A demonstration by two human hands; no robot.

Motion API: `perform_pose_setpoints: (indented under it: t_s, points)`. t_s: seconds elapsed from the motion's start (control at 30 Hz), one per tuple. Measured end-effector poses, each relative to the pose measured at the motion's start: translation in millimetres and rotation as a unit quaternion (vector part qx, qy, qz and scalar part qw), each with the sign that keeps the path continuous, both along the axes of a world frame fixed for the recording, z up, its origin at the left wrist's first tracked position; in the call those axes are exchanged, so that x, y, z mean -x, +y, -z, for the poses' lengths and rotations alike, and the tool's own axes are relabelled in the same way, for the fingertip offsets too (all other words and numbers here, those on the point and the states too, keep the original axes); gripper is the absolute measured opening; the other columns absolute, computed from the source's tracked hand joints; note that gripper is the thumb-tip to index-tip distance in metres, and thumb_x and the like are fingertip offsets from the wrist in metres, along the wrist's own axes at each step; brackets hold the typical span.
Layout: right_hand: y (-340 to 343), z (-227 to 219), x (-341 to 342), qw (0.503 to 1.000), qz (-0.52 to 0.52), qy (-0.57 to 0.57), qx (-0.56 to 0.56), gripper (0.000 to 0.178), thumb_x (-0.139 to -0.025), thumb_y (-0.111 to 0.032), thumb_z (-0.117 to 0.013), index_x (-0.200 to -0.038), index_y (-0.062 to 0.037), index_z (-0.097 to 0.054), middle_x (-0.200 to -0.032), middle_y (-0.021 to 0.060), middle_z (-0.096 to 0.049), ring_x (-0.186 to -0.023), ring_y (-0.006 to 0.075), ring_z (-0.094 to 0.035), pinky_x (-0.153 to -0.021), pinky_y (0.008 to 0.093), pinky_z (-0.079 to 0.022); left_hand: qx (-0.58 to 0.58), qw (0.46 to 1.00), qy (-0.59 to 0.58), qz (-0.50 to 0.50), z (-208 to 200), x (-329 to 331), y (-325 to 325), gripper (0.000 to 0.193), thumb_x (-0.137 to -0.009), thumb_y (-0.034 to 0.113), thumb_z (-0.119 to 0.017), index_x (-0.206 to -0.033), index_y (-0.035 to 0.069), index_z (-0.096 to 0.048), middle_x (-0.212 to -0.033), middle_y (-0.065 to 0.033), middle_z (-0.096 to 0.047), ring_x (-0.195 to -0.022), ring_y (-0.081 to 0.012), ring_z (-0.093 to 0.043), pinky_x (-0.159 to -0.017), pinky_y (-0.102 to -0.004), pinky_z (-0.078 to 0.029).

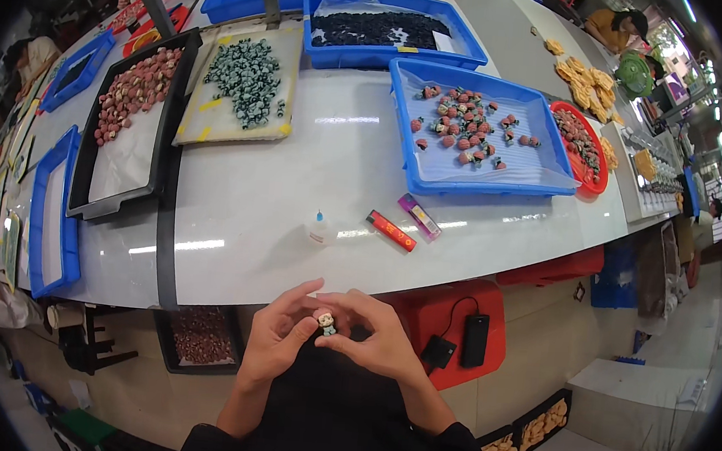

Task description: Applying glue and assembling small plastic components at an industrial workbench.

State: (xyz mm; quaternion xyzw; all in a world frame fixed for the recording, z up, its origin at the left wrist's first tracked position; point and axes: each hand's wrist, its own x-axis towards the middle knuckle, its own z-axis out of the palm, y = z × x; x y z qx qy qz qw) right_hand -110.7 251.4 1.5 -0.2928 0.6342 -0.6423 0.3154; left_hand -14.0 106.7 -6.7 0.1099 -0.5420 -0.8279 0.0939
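Observation:
In front of my body, just off the table's near edge, a small figurine [327, 323] with a pale face and a blue-grey body is held between both hands. My left hand [283, 325] pinches it from one side with thumb and fingers. My right hand [376, 330] closes on it from the other side, its thumb close to the figurine's base. The figurine's back is hidden by my fingers. Beyond my hands, a small white bottle [317, 231] with a blue tip stands upright. Red [392, 230] and purple [419, 216] slim packs lie to its right.
A blue tray [491, 187] holds several red-and-green figurines. Behind it, another blue tray [476, 58] has dark pieces. Green pieces lie on a pale board [191, 127], with a black tray [76, 178] of pinkish heads left of it. A red stool [496, 321] carries black devices.

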Motion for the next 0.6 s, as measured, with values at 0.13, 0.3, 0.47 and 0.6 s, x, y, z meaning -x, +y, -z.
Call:
perform_pose_setpoints:
  t_s: [0.13,0.3,0.47,0.6]
  points:
    - [3.3,2.0,6.3,1.0,-0.008,0.026,0.014,0.046,-0.068,-0.001,-0.079,-0.111,-0.0031,-0.063,-0.08,0.0007,-0.054,-0.064,0.0076,-0.047,-0.06,0.0217,-0.04,0.022,0.999,-0.035,0.029,-4.8,2.5,1.3,0.038,-0.093,0.001,-0.054,-0.131,-0.004,-0.048,-0.107,-0.0106,-0.063,-0.1,-0.0141,-0.058,-0.089,-0.0283,-0.047]
    - [9.4,1.8,0.8,0.997,0.07,0.03,0.034,0.044,-0.066,-0.008,-0.084,-0.106,-0.0015,-0.066,-0.073,-0.0016,-0.045,-0.064,0.0068,-0.041,-0.056,0.0207,-0.033,0.041,0.998,-0.027,0.048,-15.5,13.6,10.2,0.036,-0.094,0.001,-0.053,-0.129,-0.004,-0.052,-0.107,-0.0088,-0.063,-0.098,-0.0125,-0.058,-0.088,-0.026,-0.046]
    - [7.0,2.2,-5.7,0.994,0.093,0.047,0.043,0.045,-0.067,-0.009,-0.084,-0.106,0.0005,-0.065,-0.075,-0.0007,-0.049,-0.063,0.0067,-0.042,-0.054,0.0205,-0.032,0.003,0.999,-0.024,0.042,-11.3,12.1,12.1,0.036,-0.093,0.007,-0.057,-0.127,-0.004,-0.053,-0.105,-0.0092,-0.065,-0.096,-0.0127,-0.059,-0.086,-0.026,-0.047]
    - [8.3,1.4,-9.3,0.992,0.105,0.045,0.057,0.046,-0.068,-0.011,-0.083,-0.108,0.0028,-0.063,-0.079,0.0009,-0.055,-0.062,0.0059,-0.042,-0.052,0.0201,-0.032,-0.039,0.998,-0.016,0.044,-11.6,12.6,13.9,0.039,-0.092,0.012,-0.061,-0.125,-0.006,-0.053,-0.103,-0.0106,-0.066,-0.092,-0.0134,-0.061,-0.082,-0.0261,-0.049]
